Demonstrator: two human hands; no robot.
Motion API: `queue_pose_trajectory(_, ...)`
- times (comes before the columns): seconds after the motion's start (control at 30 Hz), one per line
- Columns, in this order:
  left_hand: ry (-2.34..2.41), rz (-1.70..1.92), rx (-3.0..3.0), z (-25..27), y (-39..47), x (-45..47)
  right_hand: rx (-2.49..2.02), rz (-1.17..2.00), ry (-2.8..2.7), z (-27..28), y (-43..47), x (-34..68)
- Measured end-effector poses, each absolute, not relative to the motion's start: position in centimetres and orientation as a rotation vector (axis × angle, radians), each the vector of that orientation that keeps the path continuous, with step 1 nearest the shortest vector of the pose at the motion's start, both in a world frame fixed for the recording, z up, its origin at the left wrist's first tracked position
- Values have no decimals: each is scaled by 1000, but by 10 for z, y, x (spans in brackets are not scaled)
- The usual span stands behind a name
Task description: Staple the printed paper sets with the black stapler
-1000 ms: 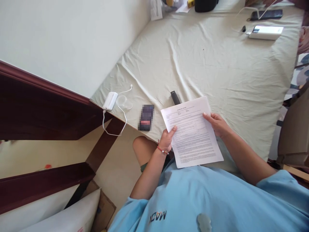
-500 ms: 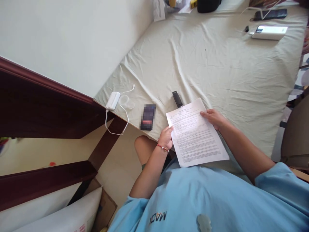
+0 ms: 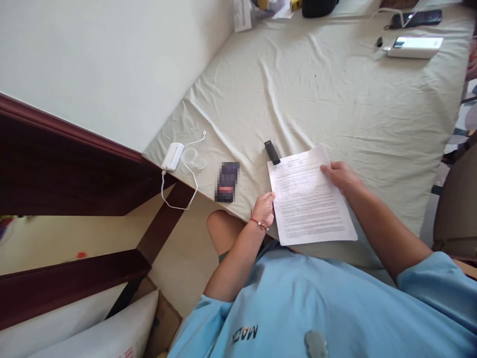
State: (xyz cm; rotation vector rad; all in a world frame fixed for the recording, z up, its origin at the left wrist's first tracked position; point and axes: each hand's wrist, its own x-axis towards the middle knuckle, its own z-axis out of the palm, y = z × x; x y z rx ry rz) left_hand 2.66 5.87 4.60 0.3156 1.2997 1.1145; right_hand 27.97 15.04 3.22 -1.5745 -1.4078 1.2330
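left hand [image 3: 264,208], right hand [image 3: 343,177]: you grip opposite edges of the white rectangular paper stack [image 3: 311,204], nearer you than the black oblong bar [image 3: 272,151]. likely squaring; next calls for level edges.

The printed pages [image 3: 313,204] look like smooth, matt paper. The pale cover [image 3: 343,109] is matt cloth (creased into soft ridges), the blue shirt [image 3: 320,293] matt cloth too. The far white device [image 3: 417,48] looks like smooth, glossy plastic; the dark red furniture [image 3: 67,169] looks like wood, its moulding [image 3: 55,125] faintly shiny.
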Motion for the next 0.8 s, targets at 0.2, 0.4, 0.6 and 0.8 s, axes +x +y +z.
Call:
queue_pose_trajectory(0.2, 1314, 1060, 358, 42, 52, 33, -1745, 437, -1738, 60, 148, 260)
queue_pose_trajectory(0.4, 1343, 1096, 352, 40, 44, 42, -1290, 501, -2268, 81, 150, 206)
queue_pose_trajectory(0.6, 1363, 1126, 346, 39, 43, 48, -1250, 516, -2567, 73, 159, 180)
queue_pose_trajectory(0.8, 1362, 1134, 350, 40, 45, 50, -1347, 432, -2568, 77, 156, 170)
